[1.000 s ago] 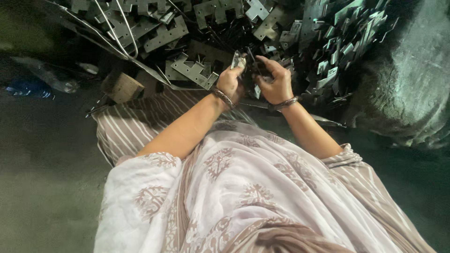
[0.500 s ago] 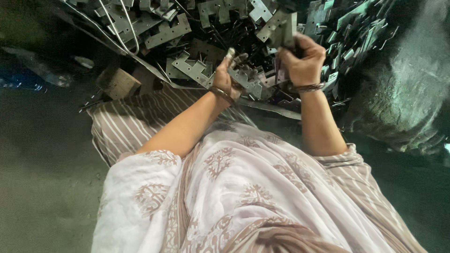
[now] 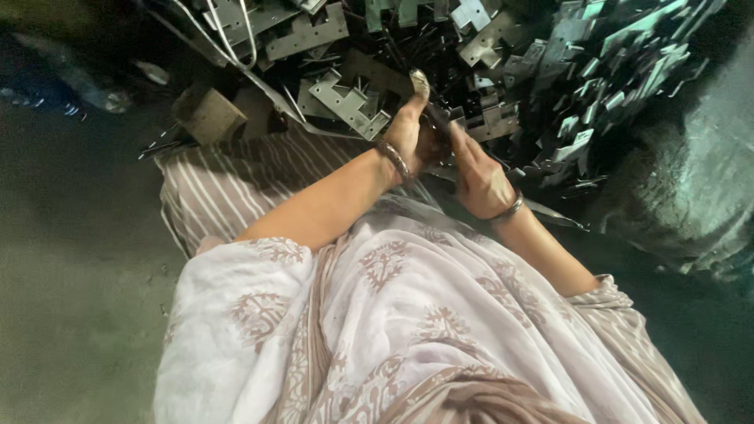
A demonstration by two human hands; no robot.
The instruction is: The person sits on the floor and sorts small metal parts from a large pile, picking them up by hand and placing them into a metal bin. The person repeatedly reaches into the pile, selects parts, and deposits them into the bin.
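My left hand (image 3: 407, 132), with a bangle at the wrist, is curled around a small dark metal part (image 3: 437, 124), thumb pointing up. My right hand (image 3: 477, 174), also wearing a bangle, meets it from the right with its fingers on the same part. Both hands hover just in front of a big heap of flat, notched grey metal brackets (image 3: 349, 102). The part itself is mostly hidden between the fingers. My lap, in pale printed cloth (image 3: 408, 314), fills the lower half of the view.
The bracket heap spreads across the top and piles higher at the right (image 3: 613, 78). A wooden block (image 3: 208, 114) lies at the heap's left edge, beside white wires (image 3: 228, 31). A striped cloth (image 3: 228, 180) covers the floor under me. Bare concrete floor lies to the left.
My right hand, raised toward the heap half a second ago with a bracket, has come back down to the left hand. Both hands are now closed together on a small part.
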